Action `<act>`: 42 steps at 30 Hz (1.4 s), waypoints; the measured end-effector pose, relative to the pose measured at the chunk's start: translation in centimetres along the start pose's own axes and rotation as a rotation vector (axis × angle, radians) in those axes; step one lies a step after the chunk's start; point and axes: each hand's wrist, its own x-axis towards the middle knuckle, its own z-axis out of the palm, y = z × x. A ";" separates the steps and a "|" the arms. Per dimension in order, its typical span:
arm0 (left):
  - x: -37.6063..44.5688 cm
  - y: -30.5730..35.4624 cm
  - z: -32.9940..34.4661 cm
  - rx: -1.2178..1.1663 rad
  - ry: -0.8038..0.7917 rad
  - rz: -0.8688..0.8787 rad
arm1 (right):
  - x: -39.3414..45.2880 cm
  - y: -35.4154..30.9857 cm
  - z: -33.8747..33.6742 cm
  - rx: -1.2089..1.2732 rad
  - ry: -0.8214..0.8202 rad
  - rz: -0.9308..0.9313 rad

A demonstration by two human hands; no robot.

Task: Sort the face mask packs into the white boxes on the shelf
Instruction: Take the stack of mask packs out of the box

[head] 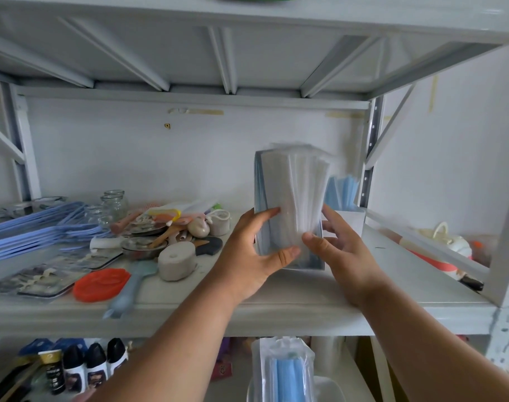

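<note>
White packs [291, 198]: standing tall, long side pointing to 12 o'clock, in a box [320, 264].
Left hand [247, 256]: holding the packs.
Right hand [343, 253]: pinching them too.

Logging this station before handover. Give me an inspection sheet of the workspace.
Surface: white metal shelf, scuffed.
Job's things: clear mask packs upright in front white box; blue masks in rear white box; another pack below.
Clutter: orange lid, glass jars, blue hangers, kitchen oddments.
Grippers: left hand and right hand hold the packs.
Cables: nothing seen.
Surroundings: white wall; bottles on lower shelf.
</note>
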 end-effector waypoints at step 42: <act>0.3 0.0 0.3 -0.053 0.077 -0.088 | 1.2 2.0 -0.5 -0.079 -0.005 0.028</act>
